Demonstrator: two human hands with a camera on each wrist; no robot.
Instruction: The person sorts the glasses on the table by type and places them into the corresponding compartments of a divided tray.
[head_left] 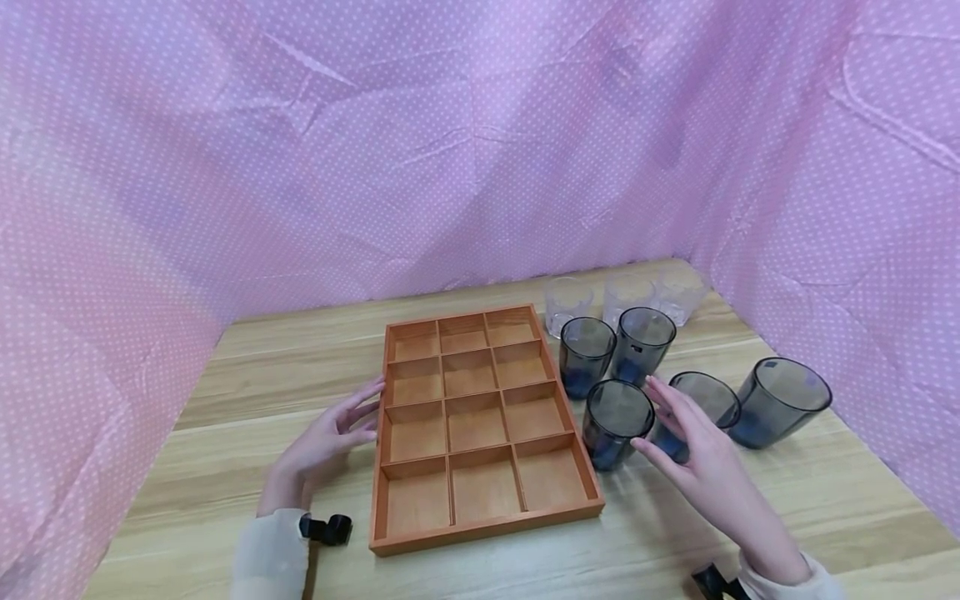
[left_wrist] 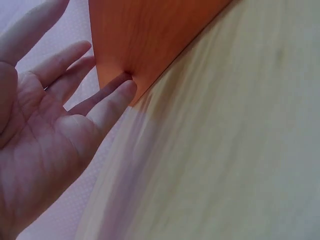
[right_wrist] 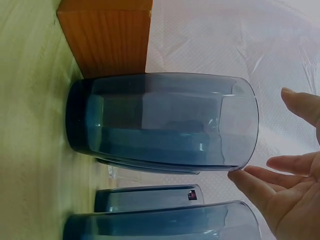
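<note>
A wooden tray [head_left: 487, 525] divided into several square compartments lies on the table. My left hand [head_left: 330, 442] is at its left side, fingers spread; in the left wrist view the fingertips are at the tray's side wall [left_wrist: 145, 40]. On the tray's right, my right hand [head_left: 697, 454] hovers by the nearest smoky blue-grey drinking glass [head_left: 611, 429], thumb and fingers apart. In the right wrist view, one fingertip is close to the rim of this upright glass [right_wrist: 170, 122]; I cannot tell whether it touches. The hand holds nothing.
More tinted glasses stand near the right hand: two behind [head_left: 581, 362], one beside it [head_left: 705, 400], one farther right [head_left: 776, 408]. Clear glasses [head_left: 566, 304] stand at the back right. Pink dotted cloth [head_left: 450, 167] hangs around the wooden table [head_left: 247, 400].
</note>
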